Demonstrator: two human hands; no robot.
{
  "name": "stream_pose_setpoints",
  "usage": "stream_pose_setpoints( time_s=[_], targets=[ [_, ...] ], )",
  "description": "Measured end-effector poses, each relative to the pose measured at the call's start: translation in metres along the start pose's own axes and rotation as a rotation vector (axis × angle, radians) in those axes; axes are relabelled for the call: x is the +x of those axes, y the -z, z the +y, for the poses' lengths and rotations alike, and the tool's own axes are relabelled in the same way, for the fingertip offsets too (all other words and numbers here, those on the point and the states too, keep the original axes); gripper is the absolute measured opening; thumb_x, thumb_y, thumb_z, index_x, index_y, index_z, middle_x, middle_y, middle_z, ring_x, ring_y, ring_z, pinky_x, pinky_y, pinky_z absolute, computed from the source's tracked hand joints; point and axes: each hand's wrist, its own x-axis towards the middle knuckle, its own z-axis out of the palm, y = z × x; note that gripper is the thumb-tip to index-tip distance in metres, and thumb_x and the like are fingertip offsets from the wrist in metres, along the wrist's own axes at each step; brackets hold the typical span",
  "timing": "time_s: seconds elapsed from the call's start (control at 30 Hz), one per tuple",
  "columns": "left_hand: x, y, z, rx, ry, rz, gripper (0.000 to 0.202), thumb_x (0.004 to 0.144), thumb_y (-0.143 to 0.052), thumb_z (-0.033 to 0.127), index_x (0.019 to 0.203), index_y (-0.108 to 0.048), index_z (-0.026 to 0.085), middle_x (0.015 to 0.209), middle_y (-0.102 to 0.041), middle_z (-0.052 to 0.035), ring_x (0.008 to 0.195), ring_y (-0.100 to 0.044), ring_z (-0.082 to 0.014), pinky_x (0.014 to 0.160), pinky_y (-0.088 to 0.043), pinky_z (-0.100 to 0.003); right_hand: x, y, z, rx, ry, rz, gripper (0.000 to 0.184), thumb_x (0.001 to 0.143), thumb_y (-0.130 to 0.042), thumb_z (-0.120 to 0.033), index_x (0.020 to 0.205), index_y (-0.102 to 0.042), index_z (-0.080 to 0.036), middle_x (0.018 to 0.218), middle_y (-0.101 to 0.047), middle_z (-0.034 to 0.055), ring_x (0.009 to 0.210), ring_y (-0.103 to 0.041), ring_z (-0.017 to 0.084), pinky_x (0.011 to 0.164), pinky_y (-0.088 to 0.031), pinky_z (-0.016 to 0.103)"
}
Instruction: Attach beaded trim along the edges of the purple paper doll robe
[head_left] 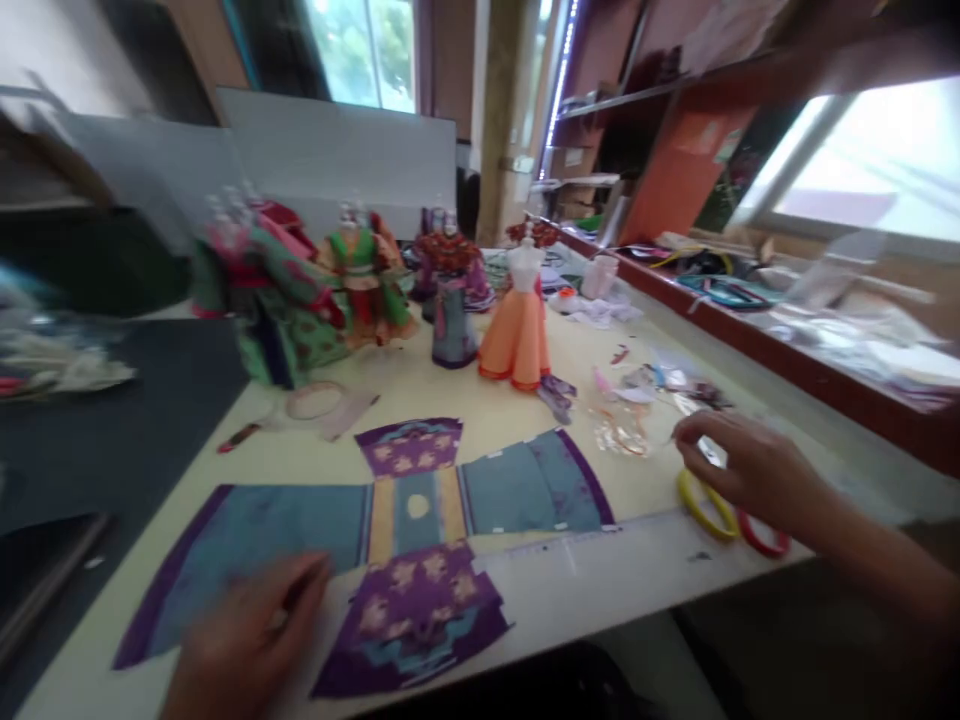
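Note:
A cross-shaped fabric garment piece (502,490) lies flat, with teal arms, purple floral panels and a small round hole amid yellow strips. My left hand (251,635) is over its left teal arm and blurred. The fingers are curled together; I cannot make out what they hold, if anything. At the right, my right hand (739,465) is raised with thumb and forefinger pinched, and whatever is between them is too small to name. Just below it are a yellow loop (705,508) and a red loop (765,538), like scissor handles. A clear ruler (577,555) lies along the garment's near side.
Several dressed doll figures stand at the back, among them one in an orange skirt (516,338) and one in green (270,290). A tape roll (313,400) and a red-handled cutter (238,438) lie left. Small plastic packets (621,430) lie right, below a cluttered ledge (825,345).

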Motion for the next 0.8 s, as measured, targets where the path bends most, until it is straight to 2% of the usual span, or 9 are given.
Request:
stream_pose_setpoints(
  time_s=[0.07,0.17,0.27,0.33,0.4,0.5,0.6,0.8],
  targets=[
    [0.001,0.009,0.008,0.018,-0.051,0.011,0.011,0.08,-0.057,0.028,0.084,-0.063,0.02,0.075,-0.068,-0.0001,0.066,-0.063,-0.013,0.063,-0.048,-0.019,0.01,-0.006,-0.05,0.115,0.179,0.043,0.01,0.079,-0.042,-0.03,0.077,-0.051,-0.027,0.08,-0.06,0.0068,0.076,-0.056,0.025,0.071,-0.041,0.036],
    [0.012,0.017,0.035,-0.155,0.101,-0.036,0.008,0.079,-0.057,0.024,0.082,-0.064,0.021,0.075,-0.068,0.0006,0.067,-0.063,-0.0123,0.063,-0.048,-0.017,0.02,-0.015,-0.12,0.148,0.433,0.024,0.017,0.084,-0.038,-0.026,0.075,-0.053,-0.026,0.077,-0.058,0.0071,0.073,-0.054,0.023,0.068,-0.042,0.036],
    [0.027,0.021,0.061,-0.456,0.469,-0.238,0.017,0.081,-0.052,0.033,0.083,-0.064,0.021,0.079,-0.068,-0.0003,0.071,-0.063,-0.0139,0.06,-0.048,-0.018,0.025,-0.024,-0.171,0.135,0.621,0.017,0.023,0.085,-0.035,-0.016,0.074,-0.053,-0.022,0.071,-0.054,0.0062,0.067,-0.048,0.021,0.064,-0.039,0.035],
    [0.036,0.021,0.07,-0.688,0.712,-0.397,0.024,0.081,-0.051,0.038,0.091,-0.063,0.02,0.074,-0.066,-0.0005,0.064,-0.061,-0.0129,0.057,-0.048,-0.019,0.027,-0.03,-0.193,0.16,0.674,0.06,0.022,0.084,-0.036,-0.01,0.073,-0.053,-0.018,0.069,-0.051,0.0051,0.065,-0.045,0.019,0.063,-0.037,0.034],
    [0.041,0.018,0.074,-0.883,0.847,-0.453,0.029,0.081,-0.05,0.04,0.096,-0.061,0.017,0.071,-0.064,-0.0004,0.055,-0.056,-0.01,0.054,-0.046,-0.019,0.027,-0.034,-0.206,0.184,0.704,0.102,0.022,0.083,-0.037,-0.007,0.071,-0.053,-0.016,0.067,-0.049,0.0045,0.064,-0.042,0.018,0.061,-0.034,0.033],
    [0.042,0.011,0.073,-1.04,0.938,-0.478,0.032,0.079,-0.054,0.039,0.099,-0.059,0.015,0.075,-0.063,-0.0016,0.054,-0.053,-0.0085,0.054,-0.045,-0.02,0.024,-0.039,-0.217,0.224,0.718,0.118,0.022,0.084,-0.037,-0.007,0.071,-0.054,-0.014,0.067,-0.049,0.0049,0.063,-0.04,0.018,0.059,-0.033,0.032],
    [0.039,0.004,0.073,-1.091,0.946,-0.489,0.031,0.075,-0.059,0.036,0.098,-0.06,0.014,0.074,-0.063,-0.0019,0.054,-0.053,-0.0082,0.054,-0.044,-0.019,0.02,-0.045,-0.223,0.267,0.728,0.097,0.022,0.085,-0.037,-0.007,0.073,-0.056,-0.012,0.07,-0.051,0.0063,0.066,-0.042,0.018,0.062,-0.034,0.032],
    [0.034,-0.002,0.074,-1.126,0.965,-0.5,0.02,0.076,-0.058,0.031,0.079,-0.061,0.011,0.053,-0.055,0.0023,0.044,-0.047,-0.006,0.044,-0.037,-0.016,0.015,-0.055,-0.23,0.334,0.736,0.069,0.021,0.085,-0.037,-0.007,0.077,-0.056,-0.011,0.074,-0.053,0.0084,0.069,-0.044,0.019,0.064,-0.037,0.034]
  ],
)
